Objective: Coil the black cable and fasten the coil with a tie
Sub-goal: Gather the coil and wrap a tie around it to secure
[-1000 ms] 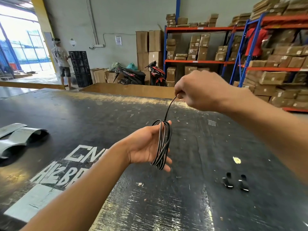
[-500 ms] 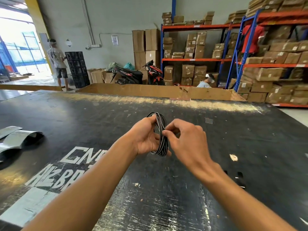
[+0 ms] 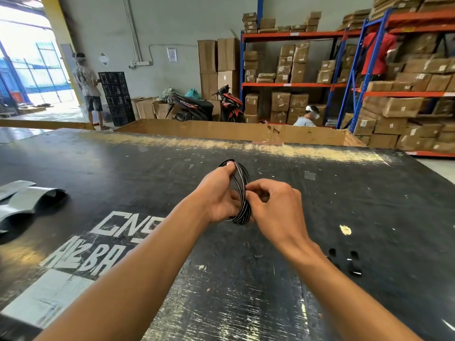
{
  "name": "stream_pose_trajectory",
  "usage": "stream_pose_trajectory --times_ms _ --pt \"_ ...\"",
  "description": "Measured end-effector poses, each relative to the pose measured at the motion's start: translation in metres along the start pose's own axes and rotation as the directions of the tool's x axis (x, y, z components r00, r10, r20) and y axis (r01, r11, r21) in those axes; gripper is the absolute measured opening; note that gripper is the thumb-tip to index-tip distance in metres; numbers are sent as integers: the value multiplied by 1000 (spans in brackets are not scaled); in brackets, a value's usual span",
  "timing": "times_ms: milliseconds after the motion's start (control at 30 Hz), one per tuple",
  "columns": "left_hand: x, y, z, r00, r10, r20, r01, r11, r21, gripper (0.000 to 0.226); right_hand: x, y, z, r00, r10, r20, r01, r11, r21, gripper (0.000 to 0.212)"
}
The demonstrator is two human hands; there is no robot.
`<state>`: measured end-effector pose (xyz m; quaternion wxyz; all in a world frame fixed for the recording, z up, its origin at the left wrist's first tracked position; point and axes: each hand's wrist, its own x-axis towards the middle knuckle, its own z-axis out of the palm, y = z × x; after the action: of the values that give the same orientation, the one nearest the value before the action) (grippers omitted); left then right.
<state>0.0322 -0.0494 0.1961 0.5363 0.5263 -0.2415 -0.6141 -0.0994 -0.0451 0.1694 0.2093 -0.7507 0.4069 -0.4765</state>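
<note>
Since one second ago, I note that the right hand (image 3: 275,207) has come down from its raised position, where it held a strand taut, and now meets the coil at mid-height. I see the black cable (image 3: 242,193) wound into an upright coil, held above the dark table (image 3: 369,193) between both hands. I see the left hand (image 3: 219,195) clamped on the coil, thumb at its top. Right thumb and forefinger are pinched together on the coil's strands. Two small black ties (image 3: 354,264) lie on the table, right of the right forearm.
</note>
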Motion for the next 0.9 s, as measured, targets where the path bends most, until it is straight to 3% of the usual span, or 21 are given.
stream_pose_trajectory --times_ms 200,300,367,467,600,800,900 --pt "1 1 5 1000 7 10 -7 1000 5 51 0 4 0 999 49 6 -50 997 59 16" --pt "2 -1 7 1000 11 9 -11 1000 12 50 -1 3 -2 994 108 9 -109 985 136 45" --pt "3 -2 9 1000 17 8 -17 1000 0 53 -2 0 -3 995 100 4 -100 985 143 53" --pt "3 -3 11 1000 22 18 -22 1000 -11 53 -1 0 -4 993 116 0 -115 988 103 28" --pt "-2 -2 17 999 33 27 -32 999 -20 52 3 1 -8 987 161 0 -161 982 100 13" --pt "-3 -6 18 998 39 51 -40 999 18 52 7 4 -9 975 222 -4 -221 970 103 6" --pt "-4 -8 21 997 35 76 -36 999 6 53 5 5 -8 973 229 1 -228 966 120 23"
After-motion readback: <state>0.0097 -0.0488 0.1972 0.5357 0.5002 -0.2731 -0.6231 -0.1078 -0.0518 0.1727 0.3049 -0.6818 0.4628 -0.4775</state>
